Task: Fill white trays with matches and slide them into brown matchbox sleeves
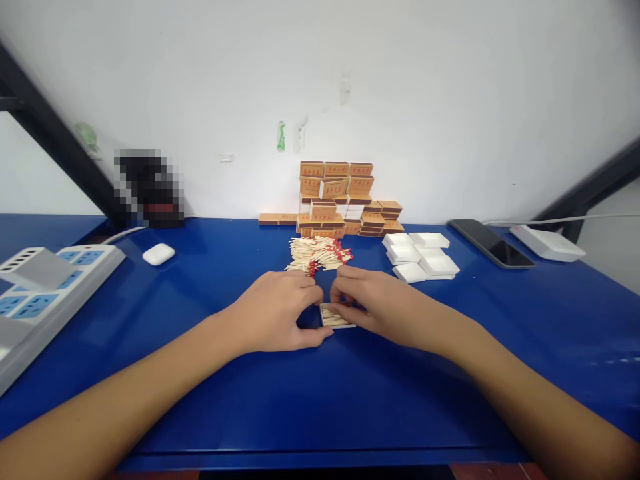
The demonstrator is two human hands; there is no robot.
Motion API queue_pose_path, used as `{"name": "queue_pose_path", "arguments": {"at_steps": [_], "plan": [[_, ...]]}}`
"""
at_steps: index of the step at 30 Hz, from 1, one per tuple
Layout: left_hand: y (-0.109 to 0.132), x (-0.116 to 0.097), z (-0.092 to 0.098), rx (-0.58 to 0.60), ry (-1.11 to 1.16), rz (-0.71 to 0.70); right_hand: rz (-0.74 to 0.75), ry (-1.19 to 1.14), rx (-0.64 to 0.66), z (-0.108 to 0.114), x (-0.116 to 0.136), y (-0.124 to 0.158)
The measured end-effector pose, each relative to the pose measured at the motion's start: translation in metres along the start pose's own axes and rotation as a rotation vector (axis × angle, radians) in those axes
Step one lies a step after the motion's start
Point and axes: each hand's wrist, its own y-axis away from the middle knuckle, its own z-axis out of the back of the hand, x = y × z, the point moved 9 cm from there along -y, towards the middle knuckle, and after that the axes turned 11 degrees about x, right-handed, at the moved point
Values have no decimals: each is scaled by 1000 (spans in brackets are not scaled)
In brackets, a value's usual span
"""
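Note:
Both of my hands meet over a small white matchbox tray (336,319) filled with matches, lying on the blue table (320,400). My left hand (278,312) curls beside the tray's left edge, thumb against it. My right hand (371,301) pinches the tray's far side with closed fingers. Just behind the hands lies a loose pile of red-tipped matches (320,255).
A stack of brown matchbox sleeves (336,199) stands against the wall. Several empty white trays (421,257) lie to the right. A phone (491,244) and a white device (547,243) sit far right. A power strip (45,287) and white earbud case (159,254) are on the left.

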Motion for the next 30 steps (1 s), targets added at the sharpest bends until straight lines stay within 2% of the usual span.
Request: {"name": "queue_pose_path", "arguments": {"at_steps": [5,22,24,27,30], "plan": [[1,0,0,-12,6,-8,-5,-9,-21,8,-3,6],[0,1,0,-19,8,-13,15,-26,-63,11,-3,3],[1,0,0,-18,12,-9,0,4,-122,21,-9,7],[1,0,0,-12,20,-2,-117,80,-239,38,-31,12],[1,0,1,-15,30,-7,-229,117,-257,37,-53,10]]}}
